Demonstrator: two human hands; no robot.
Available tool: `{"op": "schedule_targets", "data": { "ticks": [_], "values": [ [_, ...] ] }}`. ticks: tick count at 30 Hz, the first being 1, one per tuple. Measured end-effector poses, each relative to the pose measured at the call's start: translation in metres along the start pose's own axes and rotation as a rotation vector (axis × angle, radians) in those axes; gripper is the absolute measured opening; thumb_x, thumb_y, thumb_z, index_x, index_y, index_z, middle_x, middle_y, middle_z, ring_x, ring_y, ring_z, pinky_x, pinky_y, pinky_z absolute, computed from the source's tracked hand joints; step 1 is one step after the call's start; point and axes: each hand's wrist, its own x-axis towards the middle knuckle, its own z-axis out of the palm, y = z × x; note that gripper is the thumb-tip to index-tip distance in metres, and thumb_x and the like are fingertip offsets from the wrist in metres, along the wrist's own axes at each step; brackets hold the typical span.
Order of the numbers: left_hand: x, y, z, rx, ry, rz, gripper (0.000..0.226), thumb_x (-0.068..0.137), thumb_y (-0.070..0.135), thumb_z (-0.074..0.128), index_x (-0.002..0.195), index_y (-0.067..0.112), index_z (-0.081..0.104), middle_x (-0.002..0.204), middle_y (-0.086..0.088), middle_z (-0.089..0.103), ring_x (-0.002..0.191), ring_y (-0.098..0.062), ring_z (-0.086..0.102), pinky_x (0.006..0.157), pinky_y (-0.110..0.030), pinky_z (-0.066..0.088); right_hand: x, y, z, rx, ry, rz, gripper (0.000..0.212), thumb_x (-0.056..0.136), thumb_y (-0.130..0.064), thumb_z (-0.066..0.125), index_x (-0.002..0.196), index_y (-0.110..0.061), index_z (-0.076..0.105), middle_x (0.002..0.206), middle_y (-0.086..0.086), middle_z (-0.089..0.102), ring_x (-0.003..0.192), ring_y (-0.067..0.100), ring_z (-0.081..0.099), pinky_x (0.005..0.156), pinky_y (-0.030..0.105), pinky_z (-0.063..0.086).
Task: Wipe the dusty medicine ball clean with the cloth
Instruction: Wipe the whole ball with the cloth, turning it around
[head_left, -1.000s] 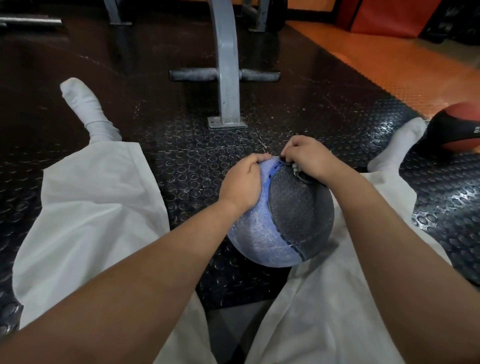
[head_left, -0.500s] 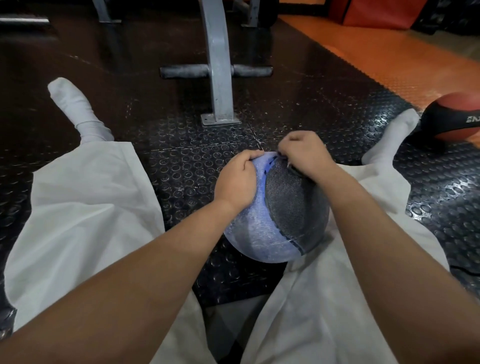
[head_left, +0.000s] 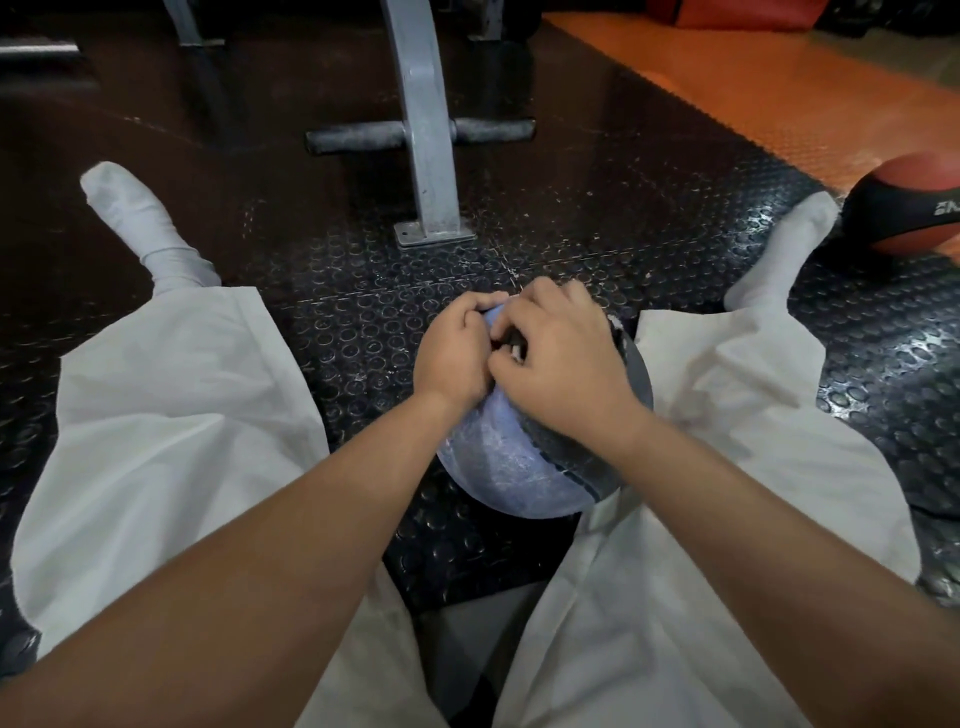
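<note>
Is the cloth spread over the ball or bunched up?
Bunched up: only a small bit of cloth shows under the curled right hand atop the ball; the rest is hidden.

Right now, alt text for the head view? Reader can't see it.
A seated person's left hand and right hand hold the top of a dusty blue-and-black medicine ball between white-trousered legs on a black studded rubber floor. A dark cloth barely shows under the right hand. A red-and-black ball lies far right, a grey metal post ahead.
</note>
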Motion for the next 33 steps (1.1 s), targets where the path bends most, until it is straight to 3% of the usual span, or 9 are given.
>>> {"op": "schedule_targets", "data": {
  "ticks": [5,8,11,14,18,22,26,29,33],
  "values": [
    [0.001,0.004,0.007,0.078,0.025,-0.017,0.04,0.101,0.009,0.03,0.119,0.019,0.064,0.11,0.015,0.058,0.083,0.01,0.052,0.071,0.0,0.037,0.05,0.062,-0.001,0.242,-0.165,0.45,0.015,0.084,-0.021,0.05,0.073,-0.026,0.059,0.094,0.003,0.058,0.092,0.027,0.053,0.087,0.036,0.044],
    [0.004,0.005,0.011,0.076,0.07,-0.049,0.04,0.103,0.012,0.028,0.118,0.021,0.065,0.102,0.021,0.056,0.074,0.009,0.05,0.06,0.0,0.037,0.071,0.086,0.004,0.26,-0.315,0.683,0.012,0.09,-0.017,0.044,0.084,-0.02,0.054,0.094,0.01,0.054,0.088,0.025,0.049,0.078,0.03,0.039],
    [0.005,0.005,0.015,0.093,0.144,-0.079,0.04,0.103,0.014,0.028,0.116,0.022,0.065,0.105,0.017,0.058,0.076,0.006,0.051,0.062,-0.007,0.037,0.073,0.08,0.008,0.144,-0.295,0.771,0.027,0.093,-0.019,0.041,0.112,-0.013,0.059,0.123,0.018,0.056,0.113,0.035,0.052,0.088,0.034,0.041],
    [0.01,0.004,0.013,0.09,0.168,-0.098,0.04,0.101,0.011,0.029,0.111,0.022,0.066,0.11,0.014,0.06,0.082,0.006,0.051,0.065,-0.009,0.036,0.057,0.044,0.006,-0.006,-0.095,0.668,0.034,0.094,-0.024,0.04,0.119,-0.013,0.059,0.129,0.015,0.05,0.119,0.036,0.044,0.096,0.04,0.037],
    [0.016,0.005,0.01,0.072,0.122,-0.098,0.038,0.096,0.008,0.033,0.101,0.023,0.068,0.105,0.011,0.064,0.089,-0.001,0.057,0.08,-0.022,0.046,0.024,0.007,0.012,-0.172,0.088,0.346,0.023,0.088,-0.021,0.048,0.104,-0.02,0.065,0.112,0.009,0.053,0.105,0.032,0.046,0.083,0.039,0.036],
    [0.023,0.006,0.006,0.04,0.049,-0.072,0.04,0.091,0.002,0.038,0.083,0.029,0.066,0.097,0.013,0.066,0.098,-0.008,0.061,0.092,-0.029,0.049,-0.01,0.002,0.017,-0.116,0.185,0.08,0.014,0.079,-0.02,0.055,0.085,-0.017,0.068,0.091,0.006,0.056,0.083,0.026,0.049,0.068,0.034,0.035],
    [0.02,0.006,0.006,0.028,-0.014,-0.035,0.039,0.093,0.001,0.035,0.092,0.025,0.065,0.106,0.011,0.063,0.105,-0.006,0.056,0.096,-0.02,0.042,-0.02,0.016,0.009,0.059,0.18,-0.015,0.016,0.079,-0.023,0.055,0.083,-0.019,0.07,0.089,0.002,0.057,0.083,0.022,0.047,0.071,0.032,0.035],
    [0.021,0.005,0.01,0.033,0.02,-0.049,0.036,0.096,0.004,0.034,0.095,0.024,0.065,0.115,0.009,0.064,0.101,-0.003,0.054,0.08,-0.01,0.039,-0.01,0.034,0.002,0.17,0.219,0.174,0.015,0.079,-0.019,0.058,0.085,-0.021,0.071,0.093,0.002,0.055,0.09,0.024,0.05,0.08,0.029,0.035],
    [0.025,0.003,0.014,0.045,0.063,-0.096,0.037,0.099,0.009,0.032,0.105,0.021,0.067,0.11,0.015,0.059,0.083,0.004,0.053,0.068,-0.012,0.039,0.012,0.057,-0.007,0.346,0.224,0.695,0.018,0.088,-0.02,0.052,0.088,-0.031,0.067,0.11,0.005,0.052,0.111,0.03,0.05,0.097,0.032,0.036]
  ]
}}
